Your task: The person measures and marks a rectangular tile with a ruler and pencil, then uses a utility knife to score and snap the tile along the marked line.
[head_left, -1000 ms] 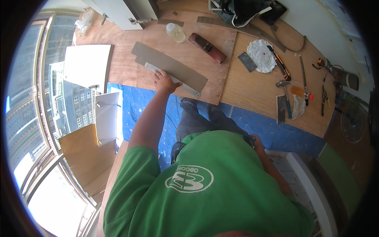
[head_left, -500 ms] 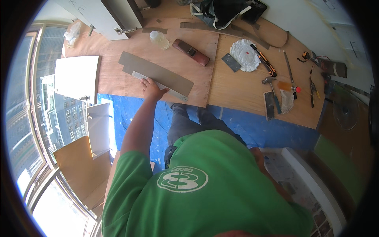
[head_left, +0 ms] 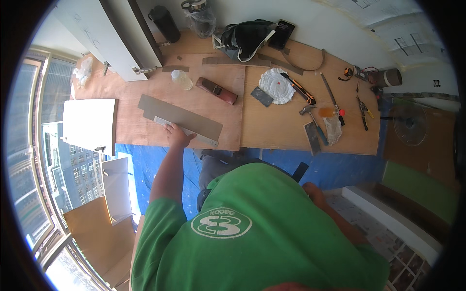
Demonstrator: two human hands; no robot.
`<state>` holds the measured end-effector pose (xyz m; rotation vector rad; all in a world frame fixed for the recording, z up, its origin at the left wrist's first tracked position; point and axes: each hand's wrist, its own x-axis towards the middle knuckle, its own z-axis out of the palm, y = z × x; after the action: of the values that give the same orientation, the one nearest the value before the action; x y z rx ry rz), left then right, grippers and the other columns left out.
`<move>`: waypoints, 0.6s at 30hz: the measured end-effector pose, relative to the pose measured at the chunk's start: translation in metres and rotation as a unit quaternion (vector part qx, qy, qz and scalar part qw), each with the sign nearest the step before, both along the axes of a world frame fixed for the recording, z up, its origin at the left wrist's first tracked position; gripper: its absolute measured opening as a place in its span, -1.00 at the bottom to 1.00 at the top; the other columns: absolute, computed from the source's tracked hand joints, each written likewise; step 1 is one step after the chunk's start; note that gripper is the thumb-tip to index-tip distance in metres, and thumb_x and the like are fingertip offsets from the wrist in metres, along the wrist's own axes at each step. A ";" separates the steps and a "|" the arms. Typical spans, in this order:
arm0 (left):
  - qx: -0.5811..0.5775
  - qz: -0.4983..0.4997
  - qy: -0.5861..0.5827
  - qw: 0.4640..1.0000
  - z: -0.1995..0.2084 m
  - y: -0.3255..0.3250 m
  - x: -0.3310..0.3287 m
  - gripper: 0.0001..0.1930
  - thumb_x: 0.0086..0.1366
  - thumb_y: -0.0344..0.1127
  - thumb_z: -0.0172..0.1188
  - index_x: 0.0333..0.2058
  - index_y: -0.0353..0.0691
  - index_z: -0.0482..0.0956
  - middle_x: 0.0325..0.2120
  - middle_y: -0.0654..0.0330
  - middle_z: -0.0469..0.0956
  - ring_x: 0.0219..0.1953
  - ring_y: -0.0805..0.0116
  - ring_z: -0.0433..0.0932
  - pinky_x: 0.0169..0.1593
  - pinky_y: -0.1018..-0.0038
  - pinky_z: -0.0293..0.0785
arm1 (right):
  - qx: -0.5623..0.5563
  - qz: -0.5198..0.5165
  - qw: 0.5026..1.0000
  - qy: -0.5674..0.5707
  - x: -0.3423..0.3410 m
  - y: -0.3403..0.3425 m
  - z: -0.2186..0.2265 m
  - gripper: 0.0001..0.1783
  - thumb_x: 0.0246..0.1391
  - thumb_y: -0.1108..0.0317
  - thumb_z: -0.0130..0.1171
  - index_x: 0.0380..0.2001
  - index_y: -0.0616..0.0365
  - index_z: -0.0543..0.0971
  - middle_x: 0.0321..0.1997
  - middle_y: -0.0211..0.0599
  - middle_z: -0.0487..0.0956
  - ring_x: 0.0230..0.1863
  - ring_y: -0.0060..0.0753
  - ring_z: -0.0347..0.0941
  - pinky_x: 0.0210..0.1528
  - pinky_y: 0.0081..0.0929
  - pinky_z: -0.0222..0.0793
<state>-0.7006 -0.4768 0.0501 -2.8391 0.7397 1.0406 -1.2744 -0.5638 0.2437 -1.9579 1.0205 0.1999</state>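
My left hand (head_left: 178,137) rests on a metal ruler (head_left: 206,139), its fingers and thumb spread and pressing down. The ruler lies along the near edge of a long grey-brown sheet strip (head_left: 182,116), which is stepped at its left end. My right hand (head_left: 313,192) is at my right side, mostly hidden by the green shirt, with its fingers out of sight. Beside it a dark flat piece (head_left: 300,171) juts out past the shirt; whether the hand holds it is unclear.
On the wooden board lie a brown case (head_left: 216,90), a bottle (head_left: 181,80), a utility knife (head_left: 298,88), a hammer (head_left: 314,125), a file (head_left: 330,89) and pliers (head_left: 364,112). A white cabinet panel (head_left: 90,126) stands left, a bag (head_left: 245,39) at the back. Blue sheeting (head_left: 330,167) covers the floor.
The whole view has shifted, so the board sits lower and more to the left. The dark piece has come into sight near my right hand. My left hand stays on the ruler.
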 end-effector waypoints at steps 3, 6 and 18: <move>-0.010 0.002 0.004 1.000 0.004 -0.003 -0.003 0.39 -0.02 0.11 0.60 0.48 -0.45 -0.22 0.51 -0.35 -0.29 0.58 -0.20 -0.29 0.52 0.00 -0.07 | 0.008 -0.023 0.999 -0.029 0.008 -0.004 0.014 -0.63 -0.01 0.40 0.38 -0.06 0.10 0.71 -0.24 -0.16 0.59 -0.18 -0.09 0.57 -0.16 -0.27 0.48; -0.018 0.010 0.007 1.000 0.012 -0.002 -0.004 0.38 -0.02 0.08 0.62 0.47 -0.46 -0.20 0.51 -0.37 -0.29 0.58 -0.22 -0.30 0.53 -0.01 -0.10 | 0.043 -0.037 0.996 -0.073 0.027 -0.015 0.037 -0.68 0.02 0.41 0.35 -0.09 0.14 0.71 -0.23 -0.15 0.60 -0.17 -0.09 0.57 -0.15 -0.28 0.48; -0.020 0.031 0.017 0.999 0.011 0.001 -0.003 0.40 -0.05 0.05 0.65 0.48 -0.45 -0.23 0.51 -0.37 -0.35 0.58 -0.23 -0.36 0.53 -0.03 -0.09 | 0.177 -0.142 0.970 -0.089 0.039 -0.035 0.007 -0.76 0.24 0.38 0.26 -0.04 0.15 0.68 -0.10 -0.28 0.65 -0.06 -0.37 0.54 0.02 -0.32 0.46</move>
<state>-0.7031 -0.4757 0.0616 -2.9032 0.6858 1.0982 -1.2355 -0.5986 0.2510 -1.4638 1.0528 0.0412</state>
